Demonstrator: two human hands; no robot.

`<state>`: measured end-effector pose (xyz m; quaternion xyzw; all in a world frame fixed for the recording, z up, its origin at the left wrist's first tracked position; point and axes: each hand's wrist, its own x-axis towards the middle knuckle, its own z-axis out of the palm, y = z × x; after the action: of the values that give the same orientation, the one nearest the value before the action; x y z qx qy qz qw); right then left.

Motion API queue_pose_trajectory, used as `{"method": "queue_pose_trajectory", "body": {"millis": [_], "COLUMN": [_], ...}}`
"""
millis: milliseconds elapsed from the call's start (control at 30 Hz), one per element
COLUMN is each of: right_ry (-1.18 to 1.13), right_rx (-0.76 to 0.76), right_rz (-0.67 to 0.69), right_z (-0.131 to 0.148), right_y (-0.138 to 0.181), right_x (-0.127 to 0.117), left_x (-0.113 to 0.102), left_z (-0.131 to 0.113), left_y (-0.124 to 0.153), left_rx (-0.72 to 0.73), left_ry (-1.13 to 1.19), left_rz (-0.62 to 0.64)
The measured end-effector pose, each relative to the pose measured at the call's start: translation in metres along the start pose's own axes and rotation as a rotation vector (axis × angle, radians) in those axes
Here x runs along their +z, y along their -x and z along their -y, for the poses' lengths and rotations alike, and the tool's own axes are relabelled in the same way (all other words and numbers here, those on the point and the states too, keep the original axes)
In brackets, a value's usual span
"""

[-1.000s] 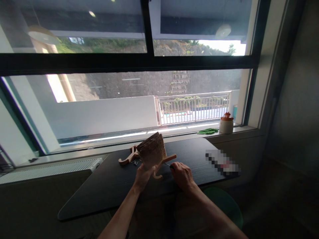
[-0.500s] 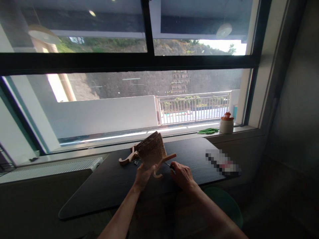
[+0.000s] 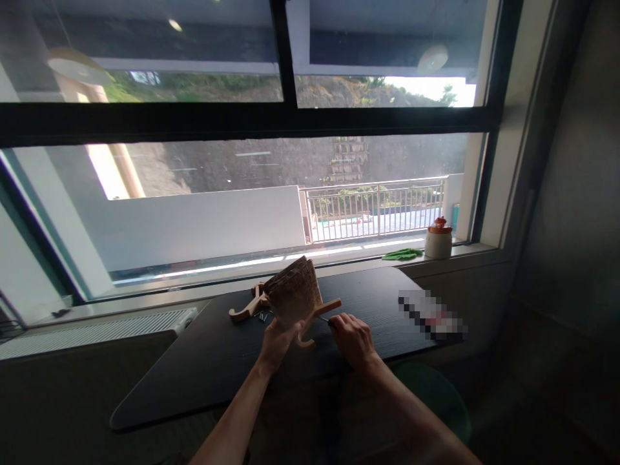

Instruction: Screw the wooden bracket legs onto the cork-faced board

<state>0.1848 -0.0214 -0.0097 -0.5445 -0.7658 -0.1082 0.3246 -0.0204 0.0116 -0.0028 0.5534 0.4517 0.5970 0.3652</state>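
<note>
My left hand [image 3: 279, 341] is closed round the near lower part of a tilted brown tapered piece [image 3: 294, 294], which has a smooth face and a rough, dark, ridged side. A curved wooden bracket [image 3: 329, 307] with a hooked end lies against this piece, partly behind my left fingers. My right hand [image 3: 353, 337] grips a screwdriver [image 3: 325, 319]; its thin shaft points at the bracket, and the handle is mostly hidden in the fist. Whether the tip touches a screw cannot be made out. Left of the brown piece are another curved wooden bracket [image 3: 245, 312] and several small screws [image 3: 263, 317].
The dark tabletop [image 3: 194, 374] stands against the window sill. A blurred-out item [image 3: 431, 316] lies at its right end. On the sill are a green cloth-like thing [image 3: 403, 254] and a pale jar [image 3: 438, 242] with an orange lid. Below is a green stool [image 3: 436, 400].
My right hand has turned slightly round the screwdriver, hiding more of its handle. The left hand and the brown piece hold nearly still; the whole view has shifted slightly.
</note>
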Motion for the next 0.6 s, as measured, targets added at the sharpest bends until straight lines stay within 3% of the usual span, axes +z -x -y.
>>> {"method": "queue_pose_trajectory", "body": {"millis": [600], "right_ry": [-0.007], "right_rx": [0.049], "right_rz": [0.030], "right_z": [0.0016], "right_y": [0.0017], "right_x": [-0.0046], "left_x": [0.0002], "left_z": [-0.0043], "left_y": [0.0018], "left_rx": [-0.012], "left_ry": [0.072], "left_rz": [0.025]}}
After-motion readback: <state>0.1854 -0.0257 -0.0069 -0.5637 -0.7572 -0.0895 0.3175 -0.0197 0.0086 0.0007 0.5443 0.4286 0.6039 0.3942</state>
